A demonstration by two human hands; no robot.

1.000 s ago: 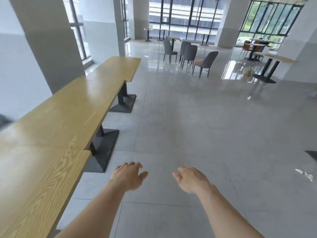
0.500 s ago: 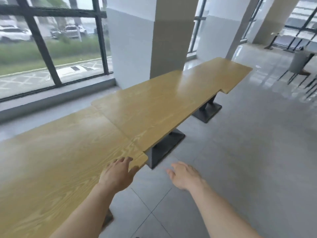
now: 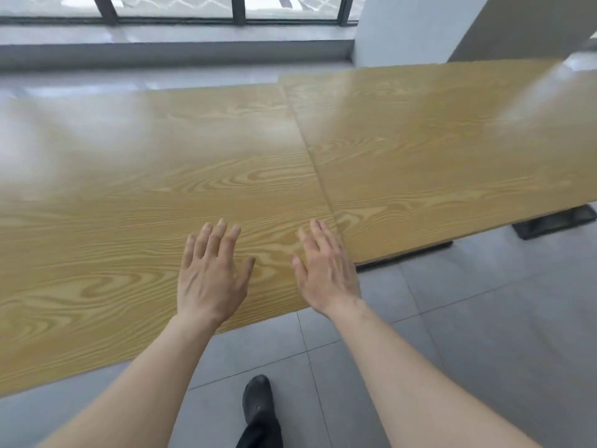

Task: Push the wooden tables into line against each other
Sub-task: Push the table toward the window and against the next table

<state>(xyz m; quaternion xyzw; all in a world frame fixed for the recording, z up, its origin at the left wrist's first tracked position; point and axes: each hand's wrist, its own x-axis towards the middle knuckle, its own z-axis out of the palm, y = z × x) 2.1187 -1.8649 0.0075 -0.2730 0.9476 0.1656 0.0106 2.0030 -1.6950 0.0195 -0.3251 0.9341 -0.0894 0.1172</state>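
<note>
Two wooden tables with yellow grain tops stand side by side, touching along a seam. The left table [image 3: 129, 195] juts nearer to me than the right table [image 3: 452, 150], so their front edges form a step. My left hand [image 3: 211, 273] hovers open, palm down, over the left table's front edge. My right hand [image 3: 326, 270] is open too, palm down, over the left table's front right corner beside the seam. Neither hand holds anything; whether they touch the wood I cannot tell.
A black table base [image 3: 555, 221] shows under the right table. A low window ledge [image 3: 174, 53] and a white pillar [image 3: 403, 30] lie behind the tables. My black shoe [image 3: 258, 402] stands on the grey tiled floor [image 3: 484, 318].
My view has swung left and down from the open hall onto the two tabletops. Both hands have moved forward from over the floor to over the left table's front edge.
</note>
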